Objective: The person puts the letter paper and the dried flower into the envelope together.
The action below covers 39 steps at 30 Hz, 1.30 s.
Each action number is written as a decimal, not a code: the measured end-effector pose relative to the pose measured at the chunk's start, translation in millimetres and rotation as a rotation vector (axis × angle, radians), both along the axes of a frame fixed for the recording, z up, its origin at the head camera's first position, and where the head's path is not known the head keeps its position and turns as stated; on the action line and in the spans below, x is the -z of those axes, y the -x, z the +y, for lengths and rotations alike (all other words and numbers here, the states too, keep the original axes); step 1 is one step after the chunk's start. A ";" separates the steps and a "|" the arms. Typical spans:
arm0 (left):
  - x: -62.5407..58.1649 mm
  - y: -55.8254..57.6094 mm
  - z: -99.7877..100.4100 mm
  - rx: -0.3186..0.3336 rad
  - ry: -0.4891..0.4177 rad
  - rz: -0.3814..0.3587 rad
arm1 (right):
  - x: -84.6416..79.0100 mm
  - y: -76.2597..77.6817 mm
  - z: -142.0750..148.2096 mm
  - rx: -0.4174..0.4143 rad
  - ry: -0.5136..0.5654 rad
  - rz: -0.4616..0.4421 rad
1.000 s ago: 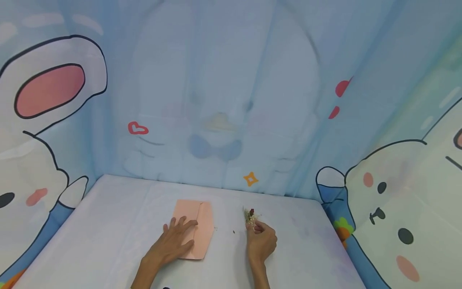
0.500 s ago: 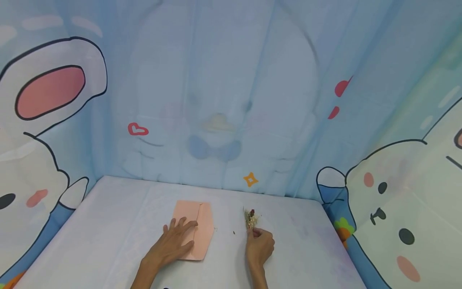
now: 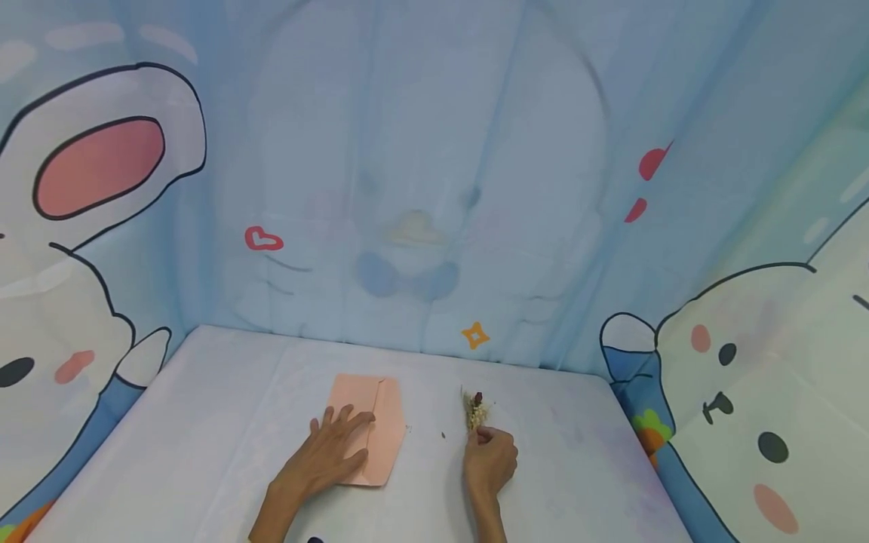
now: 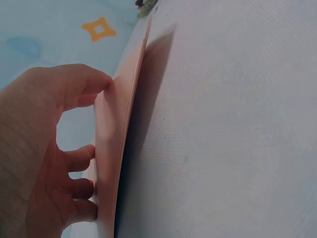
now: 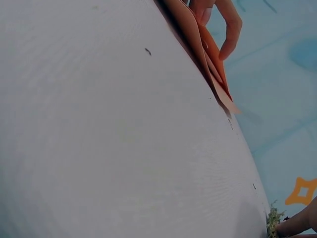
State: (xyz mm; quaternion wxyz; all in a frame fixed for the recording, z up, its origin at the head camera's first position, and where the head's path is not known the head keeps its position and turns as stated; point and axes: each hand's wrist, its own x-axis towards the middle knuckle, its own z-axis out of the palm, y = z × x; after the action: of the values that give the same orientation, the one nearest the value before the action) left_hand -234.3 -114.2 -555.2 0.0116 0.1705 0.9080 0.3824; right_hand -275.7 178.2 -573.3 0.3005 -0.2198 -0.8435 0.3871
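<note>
Pinching a red-and-cream dried-flower posy (image 3: 476, 415), right hand (image 3: 491, 460) aims it lengthwise toward twelve. Spread left hand (image 3: 327, 451) presses pink paper envelope (image 3: 387, 430).

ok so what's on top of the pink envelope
The left hand is over the pink envelope, its fingers spread and touching it. The part directly beneath that hand is covered in the head view, so I can't see what's there.

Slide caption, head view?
Left hand rests on a pink envelope; right hand pinches a small flower bunch.
</note>
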 end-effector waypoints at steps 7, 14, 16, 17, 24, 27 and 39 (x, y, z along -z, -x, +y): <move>-1.0 -0.1 -0.3 0.000 0.000 -0.007 | -2.9 0.4 -1.4 0.018 0.017 0.002; -1.5 0.5 -0.4 0.000 0.005 0.007 | -7.2 0.3 -10.5 0.008 0.031 0.028; -1.7 0.7 -0.2 -0.001 0.006 0.006 | -8.5 0.3 -13.9 -0.006 0.040 0.042; -1.7 0.8 -0.1 -0.002 0.007 0.004 | -9.5 0.2 -15.7 -0.015 0.045 0.050; 0.0 3.0 1.8 -0.009 0.010 0.013 | -12.2 1.5 -27.9 -0.061 0.066 0.080; 0.2 3.8 2.1 -0.008 0.017 0.020 | -13.4 0.5 -35.5 -0.083 0.073 0.082; 1.5 7.2 2.6 -0.011 0.023 0.024 | -21.1 -7.0 -82.7 -0.216 0.098 0.071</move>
State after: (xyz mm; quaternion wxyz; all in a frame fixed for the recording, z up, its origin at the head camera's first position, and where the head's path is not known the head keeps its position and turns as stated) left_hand -241.5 -111.6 -556.7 0.0004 0.1701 0.9134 0.3699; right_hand -268.8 95.5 -552.1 0.2754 -0.1284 -0.8312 0.4656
